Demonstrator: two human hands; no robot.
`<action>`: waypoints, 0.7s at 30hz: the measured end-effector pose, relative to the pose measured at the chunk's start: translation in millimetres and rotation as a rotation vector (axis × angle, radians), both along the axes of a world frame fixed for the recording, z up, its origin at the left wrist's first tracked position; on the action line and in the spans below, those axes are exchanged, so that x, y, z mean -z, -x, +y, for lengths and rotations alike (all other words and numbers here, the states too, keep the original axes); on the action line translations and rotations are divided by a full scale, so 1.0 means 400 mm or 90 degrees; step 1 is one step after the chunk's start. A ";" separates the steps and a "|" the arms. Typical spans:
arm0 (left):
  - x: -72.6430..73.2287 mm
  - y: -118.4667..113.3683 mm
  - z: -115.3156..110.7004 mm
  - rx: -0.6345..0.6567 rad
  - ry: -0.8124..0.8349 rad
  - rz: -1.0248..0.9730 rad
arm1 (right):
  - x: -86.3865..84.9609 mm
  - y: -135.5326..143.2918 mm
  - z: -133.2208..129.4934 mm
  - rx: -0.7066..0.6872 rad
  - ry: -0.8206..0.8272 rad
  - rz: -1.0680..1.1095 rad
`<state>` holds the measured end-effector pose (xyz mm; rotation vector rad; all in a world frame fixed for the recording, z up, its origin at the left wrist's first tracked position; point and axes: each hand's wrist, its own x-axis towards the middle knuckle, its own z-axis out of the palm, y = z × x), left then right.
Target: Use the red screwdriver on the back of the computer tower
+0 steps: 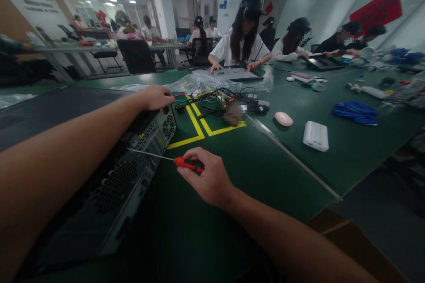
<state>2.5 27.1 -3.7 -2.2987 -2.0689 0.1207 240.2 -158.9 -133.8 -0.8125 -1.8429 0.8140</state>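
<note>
A black desktop computer case point(63, 112) lies on its side at the left, its back panel facing right. My left hand point(156, 97) is at the far top corner of the case, fingers bent over the edge above the round fan grille point(168, 125); the fingertips are partly hidden. In my right hand point(210, 179) is a screwdriver point(186, 164) with a red and black handle, fingers closed round it. Its long thin shaft points left, and the tip reaches the dark edge of the back panel; whether it sits on a screw cannot be made out.
Tangled black cables point(212, 101) and clear plastic wrap point(195, 80) lie beyond the case. Yellow tape point(189, 140) marks the green table point(265, 177). Rightward are a pink oval object point(283, 119), a white box-shaped device point(315, 136) and blue cloth point(354, 112). A co-worker point(241, 48) sits opposite.
</note>
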 end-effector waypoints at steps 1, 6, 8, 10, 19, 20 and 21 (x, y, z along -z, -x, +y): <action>0.001 0.000 0.001 -0.004 -0.001 0.000 | -0.001 0.000 0.000 -0.005 0.001 0.000; 0.013 0.010 0.017 0.009 -0.016 -0.037 | -0.010 -0.001 0.001 -0.014 0.020 0.002; 0.017 0.014 0.019 0.011 -0.027 -0.043 | -0.013 -0.001 0.000 -0.008 0.030 -0.002; 0.016 0.012 0.014 0.015 -0.028 -0.032 | -0.016 -0.002 0.000 -0.015 0.035 -0.011; -0.005 -0.017 -0.034 0.013 -0.007 -0.014 | -0.013 -0.004 0.004 -0.002 0.001 -0.012; -0.005 -0.018 -0.034 0.013 -0.009 -0.016 | -0.014 -0.004 0.004 0.001 0.001 -0.021; -0.004 -0.018 -0.034 0.011 -0.011 -0.018 | -0.014 -0.005 0.003 0.003 -0.003 -0.028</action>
